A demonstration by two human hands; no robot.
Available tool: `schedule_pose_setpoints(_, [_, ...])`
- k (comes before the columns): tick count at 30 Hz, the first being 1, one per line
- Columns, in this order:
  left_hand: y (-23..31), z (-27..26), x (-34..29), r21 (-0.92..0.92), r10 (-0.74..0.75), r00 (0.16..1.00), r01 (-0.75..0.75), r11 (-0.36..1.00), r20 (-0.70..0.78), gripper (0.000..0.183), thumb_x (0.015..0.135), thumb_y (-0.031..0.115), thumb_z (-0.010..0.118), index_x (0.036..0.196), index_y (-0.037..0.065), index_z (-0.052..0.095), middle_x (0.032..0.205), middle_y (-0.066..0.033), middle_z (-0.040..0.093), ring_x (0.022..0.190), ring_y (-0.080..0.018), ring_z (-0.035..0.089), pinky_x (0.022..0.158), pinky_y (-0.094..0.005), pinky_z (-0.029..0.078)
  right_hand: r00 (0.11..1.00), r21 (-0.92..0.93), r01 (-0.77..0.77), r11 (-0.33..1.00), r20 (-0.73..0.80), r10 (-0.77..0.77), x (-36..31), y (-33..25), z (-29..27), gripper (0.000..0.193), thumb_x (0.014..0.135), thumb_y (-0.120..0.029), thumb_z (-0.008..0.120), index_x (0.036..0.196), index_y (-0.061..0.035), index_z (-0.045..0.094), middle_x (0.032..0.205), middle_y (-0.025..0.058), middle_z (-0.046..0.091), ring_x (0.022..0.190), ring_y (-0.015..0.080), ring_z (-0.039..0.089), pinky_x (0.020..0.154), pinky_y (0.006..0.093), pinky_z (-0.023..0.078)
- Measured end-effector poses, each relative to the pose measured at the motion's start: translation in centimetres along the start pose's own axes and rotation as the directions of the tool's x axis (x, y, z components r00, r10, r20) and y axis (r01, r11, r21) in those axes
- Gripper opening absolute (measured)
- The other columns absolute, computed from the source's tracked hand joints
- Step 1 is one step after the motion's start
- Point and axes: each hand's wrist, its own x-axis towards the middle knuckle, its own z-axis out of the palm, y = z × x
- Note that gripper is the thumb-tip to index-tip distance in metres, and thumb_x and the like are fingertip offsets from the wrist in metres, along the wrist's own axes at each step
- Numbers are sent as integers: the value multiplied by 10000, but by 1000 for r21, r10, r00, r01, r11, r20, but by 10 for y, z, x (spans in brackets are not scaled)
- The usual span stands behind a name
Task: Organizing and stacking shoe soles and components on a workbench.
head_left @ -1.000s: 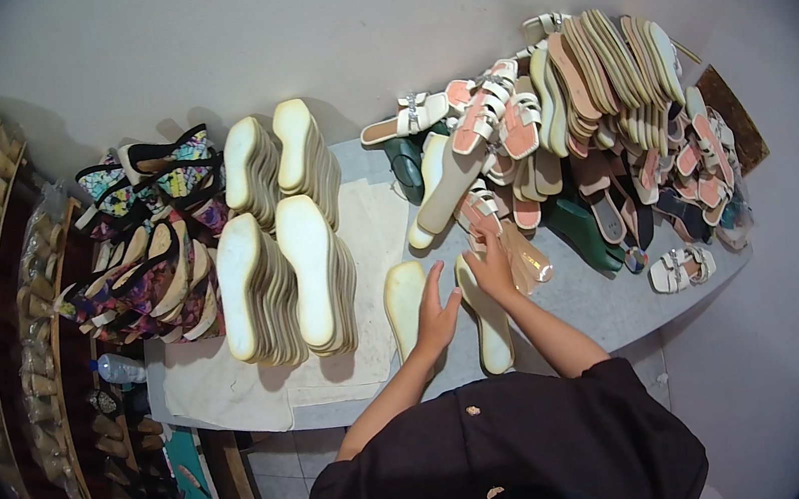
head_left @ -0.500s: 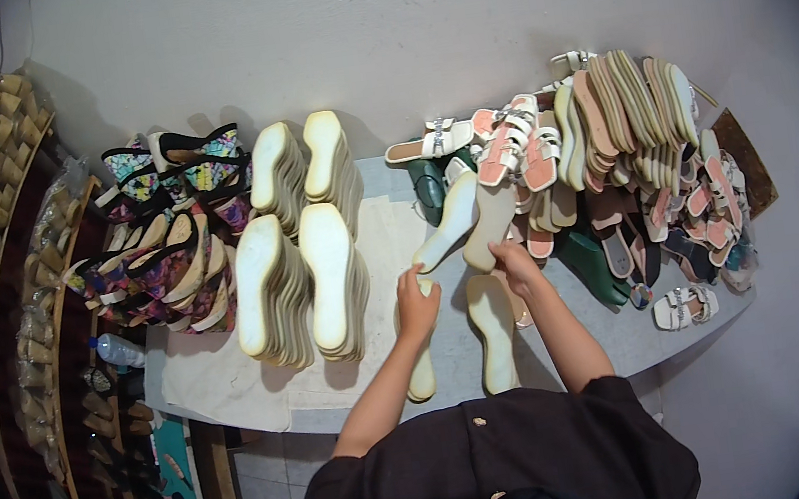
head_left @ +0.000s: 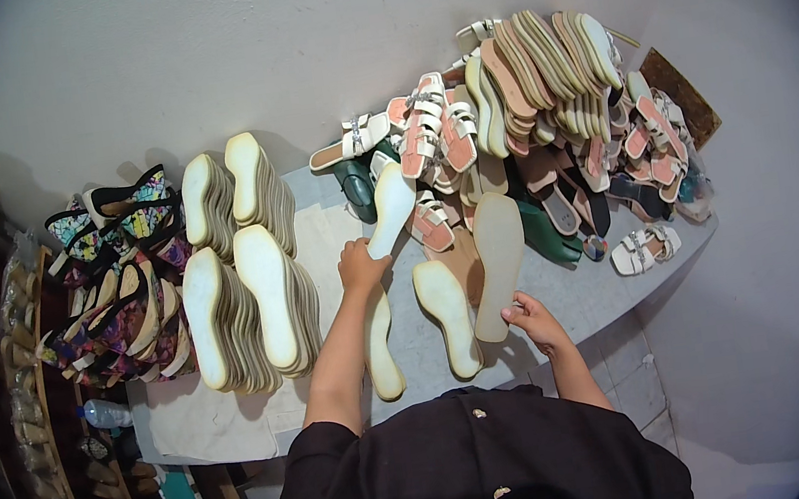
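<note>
My left hand (head_left: 361, 267) is closed on the lower end of a pale insole (head_left: 392, 208) that slants up toward the sandals. Beneath that hand another yellow-edged insole (head_left: 384, 352) lies along the table, its upper part hidden by my hand and wrist. My right hand (head_left: 534, 323) pinches the near end of a beige insole (head_left: 498, 252) between thumb and fingers. Between my hands rests a cream insole (head_left: 446, 314), and a tan insole (head_left: 467, 266) shows partly behind the beige one.
Stacks of pale insoles (head_left: 269, 292) stand on the grey table (head_left: 559, 314) at left, beside floral wedge shoes (head_left: 130, 310). White sandals (head_left: 424, 125), green shoes (head_left: 544, 233) and a leaning row of insoles (head_left: 546, 59) crowd the right. A bottle (head_left: 106, 413) stands by the left edge.
My right hand has drawn the beige insole nearer to me and to the right, away from the slanted insole. My left hand keeps its grip. The view has turned to the right.
</note>
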Motion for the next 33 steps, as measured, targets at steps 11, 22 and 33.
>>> schedule_pose_setpoints(11, [-5,-60,-56,-494,-87,993,37,869,-79,544,627,187,734,1056,-6,462,926,-158,585,813,-234,590,716,-313,469,966,-741,-215,637,-65,249,14,47,32,275,841,-352,565,1028,-154,600,782,-25,605,803,134,550,885,579,191])
schedule_pose_setpoints(22, [-9,-61,-147,-769,-236,970,104,630,-62,444,740,114,657,1091,-10,416,981,-137,553,879,-183,553,768,-290,450,973,-751,-230,619,-159,169,13,59,41,327,792,-397,568,998,-142,576,838,36,648,891,213,591,921,651,43])
schedule_pose_setpoints(33, [13,-26,-186,-920,-29,992,124,371,122,343,847,71,504,1152,5,360,1056,-127,507,958,-167,500,842,-277,399,932,-966,81,245,-14,-363,-1,37,53,554,800,-414,579,1182,-38,441,952,146,606,882,277,582,923,510,277])
